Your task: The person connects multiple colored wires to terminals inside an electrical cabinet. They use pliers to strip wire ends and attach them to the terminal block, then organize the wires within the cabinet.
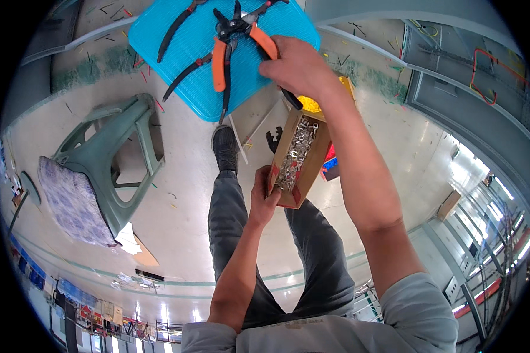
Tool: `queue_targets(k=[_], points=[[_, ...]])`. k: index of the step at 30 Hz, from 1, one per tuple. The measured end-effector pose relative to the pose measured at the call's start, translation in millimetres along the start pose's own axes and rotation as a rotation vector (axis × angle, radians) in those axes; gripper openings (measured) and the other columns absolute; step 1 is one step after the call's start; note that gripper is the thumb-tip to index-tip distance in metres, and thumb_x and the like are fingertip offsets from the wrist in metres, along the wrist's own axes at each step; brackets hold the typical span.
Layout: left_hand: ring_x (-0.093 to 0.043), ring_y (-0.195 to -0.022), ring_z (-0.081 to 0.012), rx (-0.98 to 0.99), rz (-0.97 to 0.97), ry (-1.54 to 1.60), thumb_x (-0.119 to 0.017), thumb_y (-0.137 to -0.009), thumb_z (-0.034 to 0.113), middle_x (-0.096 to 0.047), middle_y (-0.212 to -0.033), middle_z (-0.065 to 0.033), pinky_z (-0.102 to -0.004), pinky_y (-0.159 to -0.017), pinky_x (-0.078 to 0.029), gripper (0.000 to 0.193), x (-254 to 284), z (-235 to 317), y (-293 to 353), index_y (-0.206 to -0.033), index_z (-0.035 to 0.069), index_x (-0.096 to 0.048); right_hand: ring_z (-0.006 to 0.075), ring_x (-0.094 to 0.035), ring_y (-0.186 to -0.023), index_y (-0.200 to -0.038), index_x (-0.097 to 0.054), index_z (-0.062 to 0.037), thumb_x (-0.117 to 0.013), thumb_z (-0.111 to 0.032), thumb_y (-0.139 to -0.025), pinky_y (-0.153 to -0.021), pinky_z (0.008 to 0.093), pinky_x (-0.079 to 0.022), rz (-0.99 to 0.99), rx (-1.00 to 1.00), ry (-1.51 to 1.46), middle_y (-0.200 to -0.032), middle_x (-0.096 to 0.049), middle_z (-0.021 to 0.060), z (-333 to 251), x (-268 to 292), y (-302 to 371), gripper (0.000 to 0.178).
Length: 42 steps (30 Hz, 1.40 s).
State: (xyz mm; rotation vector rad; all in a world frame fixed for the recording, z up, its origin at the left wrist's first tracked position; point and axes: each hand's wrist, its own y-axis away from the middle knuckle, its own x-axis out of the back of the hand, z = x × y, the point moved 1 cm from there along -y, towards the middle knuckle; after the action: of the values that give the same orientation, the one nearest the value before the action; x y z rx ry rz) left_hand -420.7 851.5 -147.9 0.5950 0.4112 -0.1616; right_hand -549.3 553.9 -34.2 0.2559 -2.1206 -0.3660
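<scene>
My left hand [265, 194] is closed on the near end of a long open cardboard box [305, 182], which is tilted. Inside lie many small silvery cable lugs [297, 153]. My right hand [294, 67] reaches over a blue ribbed plastic stool top [188, 82]. Its fingers close round one handle of orange-handled pliers [219, 65], whose jaws point away from me. A black handle end sticks out below that hand; which tool it belongs to I cannot tell. Other dark-handled pliers [174, 32] lie on the blue top beside them.
A green plastic stool [109, 159] with a patterned cushion [76, 203] lies tipped over at the left. Beyond the box are a yellow bin [309, 104] and a blue bin [331, 167]. Grey metal cabinet frames [471, 135] stand at the right. Wire scraps litter the floor.
</scene>
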Motion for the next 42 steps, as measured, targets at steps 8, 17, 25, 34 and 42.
queue_targets(k=[8,17,25,34,42], points=[[-0.051,-0.128,-0.0216,0.050,-0.007,-0.042,-0.054,-0.083,-0.004,-0.054,-0.133,-0.0112,-0.0358,-0.115,-0.036,0.059,-2,-7,1,-0.141,0.001,-0.043,0.0227,-0.074,-0.064,-0.098,-0.069,0.0049,-0.067,-0.032,-0.088,-0.068,0.0373,-0.058,-0.273,0.011,-0.262,-0.071,-0.072,0.0145,-6,14,1,0.038],[-0.050,-0.126,-0.0204,0.081,-0.019,0.018,-0.063,-0.086,0.016,-0.053,-0.136,-0.0094,-0.0370,-0.111,-0.040,0.063,-5,-19,-2,-0.144,0.002,-0.044,0.0197,-0.066,-0.062,-0.113,-0.068,-0.0017,-0.069,-0.038,-0.094,-0.063,0.0363,-0.051,-0.272,0.192,-0.266,-0.073,-0.063,0.0110,23,-1,29,0.041],[-0.049,-0.127,-0.0209,0.102,-0.037,-0.095,-0.054,-0.083,-0.004,-0.052,-0.135,-0.0096,-0.0352,-0.115,-0.034,0.061,-13,-13,-6,-0.143,0.003,-0.043,0.0300,-0.065,-0.072,-0.113,-0.069,-0.0010,-0.072,-0.063,-0.088,-0.071,0.0390,-0.051,-0.441,0.256,-0.398,-0.079,-0.065,0.0147,35,11,83,0.066],[-0.048,-0.131,-0.0212,0.229,0.032,-0.060,-0.059,-0.083,0.005,-0.052,-0.139,-0.0091,-0.0364,-0.116,-0.034,0.067,1,-40,1,-0.147,0.003,-0.042,0.0168,-0.066,-0.068,-0.096,-0.066,-0.0014,-0.076,-0.018,-0.091,-0.062,0.0338,-0.050,0.065,-0.040,-0.813,-0.073,-0.065,0.0055,131,32,206,0.020],[-0.049,-0.125,-0.0196,0.253,0.062,-0.125,-0.057,-0.081,0.006,-0.050,-0.136,-0.0086,-0.0336,-0.112,-0.035,0.066,-19,-6,-17,-0.146,0.004,-0.043,0.0125,-0.055,-0.051,-0.075,-0.062,-0.0069,-0.081,-0.029,-0.089,-0.047,0.0300,-0.042,0.818,-0.982,-0.981,-0.063,-0.058,0.0014,398,-116,248,0.033]])
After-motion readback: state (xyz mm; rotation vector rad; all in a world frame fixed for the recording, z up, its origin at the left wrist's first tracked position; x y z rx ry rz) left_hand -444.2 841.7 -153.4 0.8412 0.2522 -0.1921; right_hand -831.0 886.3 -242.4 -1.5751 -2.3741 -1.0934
